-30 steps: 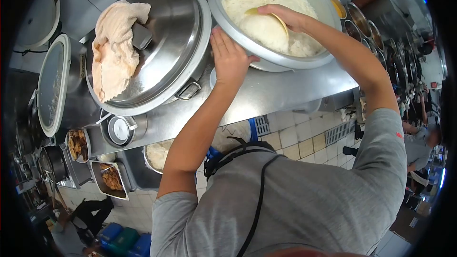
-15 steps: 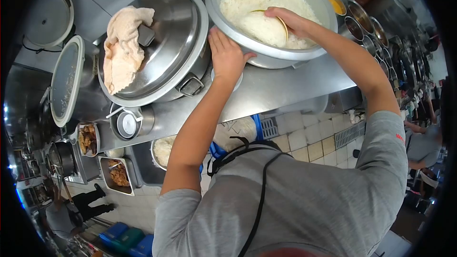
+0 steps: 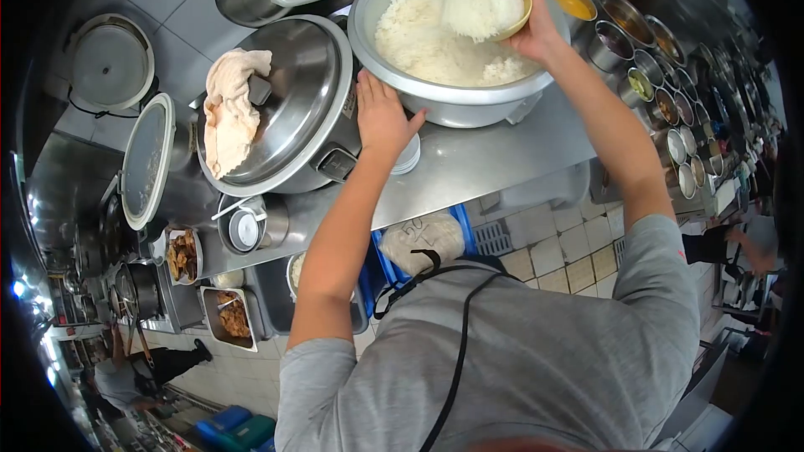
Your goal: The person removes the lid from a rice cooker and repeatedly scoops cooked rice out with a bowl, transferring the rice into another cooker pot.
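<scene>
A yellow-rimmed bowl [image 3: 517, 25], heaped with white rice [image 3: 481, 1], is in my right hand [image 3: 541, 31], whose fingers wrap its outer side. It is tilted so the rice faces left, above the right part of a large pot [image 3: 469, 102] of cooked rice [image 3: 410, 37]. My left hand [image 3: 383, 117] lies flat with thumb spread, its fingertips at the pot's lower left side, between it and a lidded steel cooker [image 3: 310, 117]. It grips nothing. White stacked dishes [image 3: 408, 156] stand just right of the left wrist.
A pale cloth [image 3: 230, 113] is draped on the cooker's lid. Steel containers of food [image 3: 641, 83] line the right side, near a pan of yellow liquid [image 3: 572, 1]. Trays of browned food [image 3: 233, 318] sit at lower left. Other people [image 3: 126, 377] are farther off on both sides.
My right hand has lifted the bowl out of the rice, up and to the right, now heaped with rice. My left hand stays by the pot. The whole view has shifted slightly.
</scene>
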{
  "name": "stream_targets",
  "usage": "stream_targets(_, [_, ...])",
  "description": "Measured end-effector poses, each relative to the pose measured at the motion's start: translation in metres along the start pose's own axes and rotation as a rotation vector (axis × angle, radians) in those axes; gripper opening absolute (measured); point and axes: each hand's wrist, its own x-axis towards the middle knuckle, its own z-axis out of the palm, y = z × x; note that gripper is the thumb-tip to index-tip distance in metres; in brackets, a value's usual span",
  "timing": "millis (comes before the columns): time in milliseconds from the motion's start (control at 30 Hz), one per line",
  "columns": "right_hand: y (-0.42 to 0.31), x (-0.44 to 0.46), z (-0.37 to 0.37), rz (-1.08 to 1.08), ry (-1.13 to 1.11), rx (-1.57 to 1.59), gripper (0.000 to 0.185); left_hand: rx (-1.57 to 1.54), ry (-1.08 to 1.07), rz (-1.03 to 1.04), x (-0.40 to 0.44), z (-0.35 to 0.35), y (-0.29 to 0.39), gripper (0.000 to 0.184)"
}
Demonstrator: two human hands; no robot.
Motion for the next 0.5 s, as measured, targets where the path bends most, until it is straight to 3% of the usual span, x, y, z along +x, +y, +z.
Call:
stream_targets(100, [-0.001,-0.007,-0.003,-0.063,0.045,0.121,0.068,-0.19,-0.023,0.047,-0.005,-0.025,-0.014,0.099])
stream_targets(167, [-0.005,-0.01,-0.006,-0.099,0.077,0.149,0.068,-0.375,-0.189,-0.03,-0.019,-0.05,-0.028,0.077])
stream_targets(233, [-0.004,-0.019,-0.01,-0.103,0.051,0.24,0.067,-0.554,-0.47,-0.131,-0.02,-0.125,-0.035,0.056])
stream_targets(267, [-0.004,-0.023,-0.011,-0.1,0.057,0.236,0.067,-0.587,-0.597,-0.284,-0.01,-0.2,-0.019,0.042])
stream_targets(367, [-0.007,-0.036,-0.002,-0.118,0.053,0.213,0.066,-0.831,-0.029,-0.261,-0.019,-0.329,-0.037,0.033])
stream_targets(400, [-0.007,-0.04,0.002,-0.12,0.065,0.211,0.066,-0.647,0.292,-0.136,-0.018,-0.376,-0.028,0.046])
stream_targets(433, [-0.008,-0.042,0.006,-0.122,0.076,0.203,0.066,-0.596,0.495,0.022,-0.024,-0.41,-0.025,0.046])
stream_targets(500, [-0.008,-0.035,0.008,-0.129,0.074,0.18,0.066,-0.557,0.717,0.424,-0.044,-0.455,-0.021,0.048])
